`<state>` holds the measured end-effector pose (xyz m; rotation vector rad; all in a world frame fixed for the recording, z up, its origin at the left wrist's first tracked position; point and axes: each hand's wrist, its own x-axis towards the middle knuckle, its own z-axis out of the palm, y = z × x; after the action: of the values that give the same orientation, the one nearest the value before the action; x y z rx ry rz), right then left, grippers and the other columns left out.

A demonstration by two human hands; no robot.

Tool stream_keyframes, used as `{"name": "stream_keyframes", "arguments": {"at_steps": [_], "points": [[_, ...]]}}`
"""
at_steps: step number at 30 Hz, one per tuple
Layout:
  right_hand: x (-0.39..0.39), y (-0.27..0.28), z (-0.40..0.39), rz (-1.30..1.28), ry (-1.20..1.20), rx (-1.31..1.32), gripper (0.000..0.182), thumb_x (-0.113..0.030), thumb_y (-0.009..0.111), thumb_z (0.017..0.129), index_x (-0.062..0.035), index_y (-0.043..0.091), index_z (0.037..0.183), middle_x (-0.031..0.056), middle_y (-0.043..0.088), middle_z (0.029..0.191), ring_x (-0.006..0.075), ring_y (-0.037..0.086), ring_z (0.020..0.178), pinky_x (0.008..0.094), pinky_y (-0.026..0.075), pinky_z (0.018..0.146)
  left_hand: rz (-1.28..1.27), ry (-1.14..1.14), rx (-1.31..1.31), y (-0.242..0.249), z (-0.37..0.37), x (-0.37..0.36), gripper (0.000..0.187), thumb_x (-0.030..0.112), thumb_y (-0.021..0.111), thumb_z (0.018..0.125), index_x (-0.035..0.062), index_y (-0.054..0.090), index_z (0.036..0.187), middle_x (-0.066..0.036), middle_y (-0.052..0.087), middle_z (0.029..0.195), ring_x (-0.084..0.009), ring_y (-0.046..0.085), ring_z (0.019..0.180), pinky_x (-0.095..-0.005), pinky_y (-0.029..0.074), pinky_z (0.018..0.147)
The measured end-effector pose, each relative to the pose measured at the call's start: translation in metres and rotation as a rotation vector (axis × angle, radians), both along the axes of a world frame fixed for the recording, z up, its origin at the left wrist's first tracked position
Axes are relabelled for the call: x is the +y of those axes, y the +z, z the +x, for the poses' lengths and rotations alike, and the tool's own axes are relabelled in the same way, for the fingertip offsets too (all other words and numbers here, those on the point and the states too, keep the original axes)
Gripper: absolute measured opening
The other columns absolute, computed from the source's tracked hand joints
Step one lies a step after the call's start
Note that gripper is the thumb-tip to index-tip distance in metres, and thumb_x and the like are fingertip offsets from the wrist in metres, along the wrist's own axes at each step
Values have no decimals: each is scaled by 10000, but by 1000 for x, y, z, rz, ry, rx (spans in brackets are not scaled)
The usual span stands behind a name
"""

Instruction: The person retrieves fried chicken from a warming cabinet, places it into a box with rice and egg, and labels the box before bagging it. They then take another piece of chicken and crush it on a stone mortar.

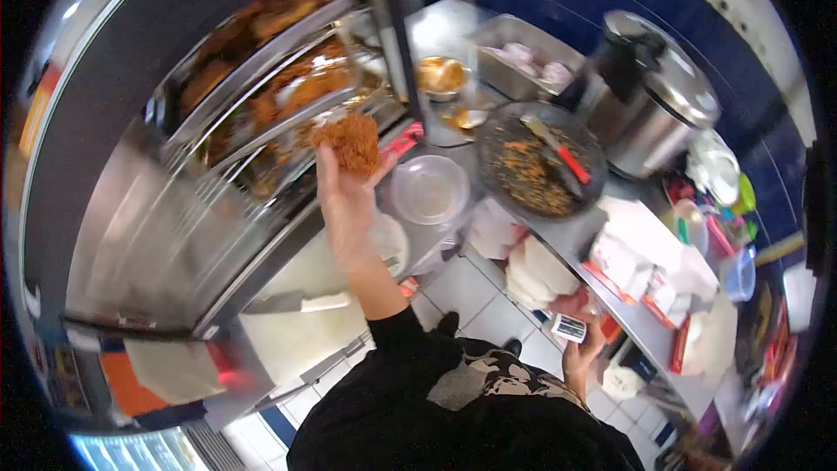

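My left hand, in what looks like a clear thin glove, is raised at the front of the display cabinet. Its fingers are closed round a crumbed, golden-brown piece of fried chicken. Just below it on the counter sits a round clear plastic bowl. Low on the right, my right hand is wrapped round a small white pack with a dark printed panel. Reddish packaging shows right behind that pack, and part of the grip is hidden.
Fried food fills trays in the cabinet on the left. A knife lies on a cutting board. Tongs with a red handle rest in a dark round pan. Beyond stands a steel cooker; paper bags lie right.
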<state>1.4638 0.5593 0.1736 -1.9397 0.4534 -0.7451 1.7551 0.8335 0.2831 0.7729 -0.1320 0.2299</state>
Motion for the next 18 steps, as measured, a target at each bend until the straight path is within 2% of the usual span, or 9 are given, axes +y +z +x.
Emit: {"name": "stream_keyframes", "arguments": {"at_steps": [2,3,5,6,7,12,14,16,18], "points": [[-14,4,-22,-60,-51,-2,157,-70,511,694,15,593,798,106,610,724,175,591,685,277,460,663,-94,-321,2,-14,-18,-38,500,312,539,891,112,357,1312,-83,457,1270,-237,457,1167,-550,430,865],[-22,8,-34,-49,-66,-6,212,-27,478,638,16,593,811,111,610,725,188,597,689,277,462,662,37,-260,42,-25,-27,-64,499,357,531,887,112,382,1296,-100,496,1249,-247,487,1130,-508,451,831],[-43,4,-70,-23,-98,35,293,12,459,577,18,585,840,120,625,797,213,612,715,278,466,674,131,-488,49,-38,-59,-114,503,346,553,875,107,392,1288,-109,495,1249,-243,486,1132,-477,465,811],[-52,9,-88,-18,-128,75,272,34,478,604,22,585,854,124,621,811,195,613,724,278,473,700,231,-616,20,-40,-75,-144,508,336,575,863,102,402,1279,-117,494,1249,-239,485,1134,-446,480,791],[-60,9,-107,55,-186,83,260,59,480,626,26,585,861,119,623,815,182,612,728,275,476,710,262,-728,-1,-39,-97,-181,503,299,613,842,85,417,1253,-120,525,1191,-215,538,1058,-346,510,704],[-102,-2,-218,378,-411,5,240,127,475,678,39,583,873,96,628,837,149,602,775,264,479,744,479,-1426,-153,-70,-230,-355,505,281,664,807,43,439,1191,-68,604,967,-192,618,850,-279,516,598],[-117,-5,-263,458,-528,-2,256,150,453,673,42,577,869,78,625,844,145,592,816,257,468,758,566,-1466,-217,-73,-293,-424,486,262,679,796,17,453,1150,-80,622,909,-185,629,804,-282,521,633],[-128,-7,-305,486,-620,-45,236,139,460,672,35,574,851,74,619,842,135,580,835,248,457,755,1103,-1115,-717,-82,-341,-491,473,222,682,795,-8,448,1136,-102,628,886,-186,635,807,-292,519,670],[-130,-3,-340,486,-800,-31,218,119,460,680,28,573,843,69,615,849,123,572,822,241,450,728,869,-1154,-638,-132,-398,-566,511,207,691,780,-15,433,1162,-121,623,879,-197,627,855,-313,504,703]]}}
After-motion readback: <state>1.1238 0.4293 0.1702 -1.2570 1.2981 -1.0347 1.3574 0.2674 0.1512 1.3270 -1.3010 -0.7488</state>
